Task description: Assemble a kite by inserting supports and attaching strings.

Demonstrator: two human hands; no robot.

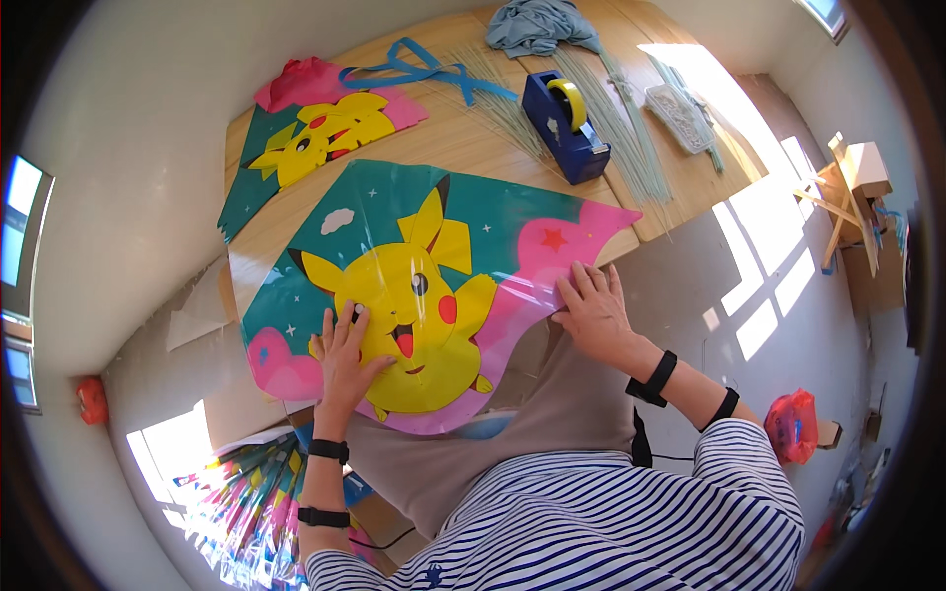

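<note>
A glossy printed kite sail (pixel 394 286) lies across the near edge of the table, its lower part hanging over my lap. It is green and pink, with a large yellow cartoon figure. My left hand (pixel 345 360) rests flat on the sail's left half, fingers spread over the figure. On the pink right edge lies my right hand (pixel 596 313), its fingers stretched out and its thumb near the border. Neither hand is closed round anything I can see. Beyond the sail stands a blue tape dispenser (pixel 560 138) with a roll of yellow tape (pixel 569 102).
More printed sails (pixel 325 138) lie at the table's far left, beside a blue ribbon (pixel 424 69). Thin pale rods (pixel 616 128), a clear plastic tray (pixel 680 116) and a grey-blue cloth (pixel 542 27) are farther back. Folded colourful sheets (pixel 256 502) sit low at left.
</note>
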